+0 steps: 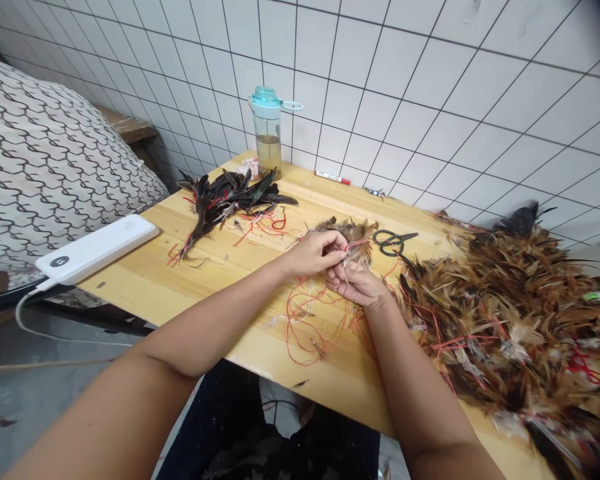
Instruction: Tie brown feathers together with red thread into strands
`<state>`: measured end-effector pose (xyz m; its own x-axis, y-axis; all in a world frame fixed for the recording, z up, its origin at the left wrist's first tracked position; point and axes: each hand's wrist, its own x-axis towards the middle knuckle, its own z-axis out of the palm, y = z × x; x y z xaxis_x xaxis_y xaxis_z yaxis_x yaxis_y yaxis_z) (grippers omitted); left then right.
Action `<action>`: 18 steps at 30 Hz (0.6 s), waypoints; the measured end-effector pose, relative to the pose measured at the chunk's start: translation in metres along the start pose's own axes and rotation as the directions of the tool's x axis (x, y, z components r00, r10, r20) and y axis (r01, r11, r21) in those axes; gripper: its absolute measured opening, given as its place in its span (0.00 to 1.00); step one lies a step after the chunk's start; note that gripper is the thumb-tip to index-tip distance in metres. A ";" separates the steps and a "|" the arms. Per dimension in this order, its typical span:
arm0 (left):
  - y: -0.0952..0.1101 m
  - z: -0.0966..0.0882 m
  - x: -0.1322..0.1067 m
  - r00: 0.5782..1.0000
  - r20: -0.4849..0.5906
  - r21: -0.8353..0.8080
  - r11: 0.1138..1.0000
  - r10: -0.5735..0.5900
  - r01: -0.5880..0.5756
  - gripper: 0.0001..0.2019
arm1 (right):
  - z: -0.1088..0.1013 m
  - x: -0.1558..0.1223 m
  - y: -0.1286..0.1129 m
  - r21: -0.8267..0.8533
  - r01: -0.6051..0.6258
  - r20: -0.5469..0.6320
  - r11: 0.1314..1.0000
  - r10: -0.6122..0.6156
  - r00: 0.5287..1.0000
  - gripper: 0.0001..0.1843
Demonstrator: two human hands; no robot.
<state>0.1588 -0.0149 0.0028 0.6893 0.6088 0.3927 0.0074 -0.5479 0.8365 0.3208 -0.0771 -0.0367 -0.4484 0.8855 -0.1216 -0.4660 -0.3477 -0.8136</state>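
Over the middle of the wooden table (210, 287), my two hands meet. My left hand (325, 252) is closed, thumb and fingertips pinching by a red string (359, 243). Close against it, my right hand (356, 283) is closed around the quill ends of a small feather bunch. Brown feathers (353, 232) show just beyond my fingers; whether they are all part of the held bunch I cannot tell. Below the hands lies a loose tangle of red string (293, 343). Black-handled scissors (391, 243) rest to the right of the hands.
A large heap of brown feathers (505, 293) covers the table's right side. Black feathers (230, 193) lie at the left, near a water bottle (269, 137). A red-capped marker (333, 177) lies along the tiled wall. A white power bank (97, 248) sits at the left edge, cable attached.
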 end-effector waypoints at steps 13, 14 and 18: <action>0.001 0.002 0.001 0.990 -0.124 0.289 0.957 0.063 -0.025 0.09 | 0.004 0.005 0.004 0.066 0.047 -0.133 0.997 -0.038 0.990 0.13; 0.002 0.002 0.001 0.992 -0.126 0.243 0.970 0.025 0.006 0.10 | 0.005 0.005 0.004 0.072 0.055 -0.133 0.996 -0.045 0.990 0.12; 0.000 -0.003 0.004 0.987 -0.063 -0.077 0.987 -0.146 0.141 0.07 | 0.007 0.005 0.002 0.133 0.086 -0.157 0.987 -0.065 0.986 0.11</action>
<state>0.1597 -0.0104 0.0055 0.6340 0.7171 0.2894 0.0487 -0.4105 0.9106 0.3122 -0.0752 -0.0350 -0.2923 0.9435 -0.1562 -0.6001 -0.3082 -0.7382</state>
